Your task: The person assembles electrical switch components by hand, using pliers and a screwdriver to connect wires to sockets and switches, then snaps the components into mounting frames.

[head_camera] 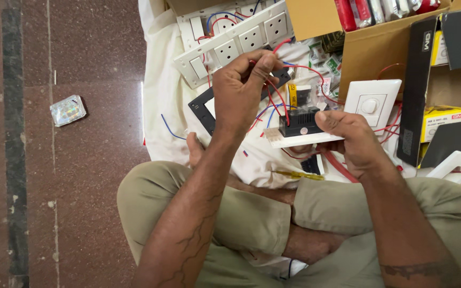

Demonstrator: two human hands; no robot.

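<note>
My right hand (348, 137) holds a white switch plate (300, 140) flat, with a black module (300, 122) mounted on its back. Red wires (279, 98) rise from that module. My left hand (240, 90) pinches one of those red wires between thumb and fingers, just above and left of the module. Blue wires (269, 114) hang beside the red ones. Under my left hand lies a black frame plate (204, 109) on a white cloth (161, 106). I sit cross-legged on the floor.
A long white socket strip (230, 45) lies beyond my hands. A white dimmer plate (372, 101) sits at the right, by open cardboard boxes (369, 42) of parts and a yellow box (444, 120). A yellow screwdriver (300, 175) rests on my leg. A shiny packet (68, 110) lies on the stone floor.
</note>
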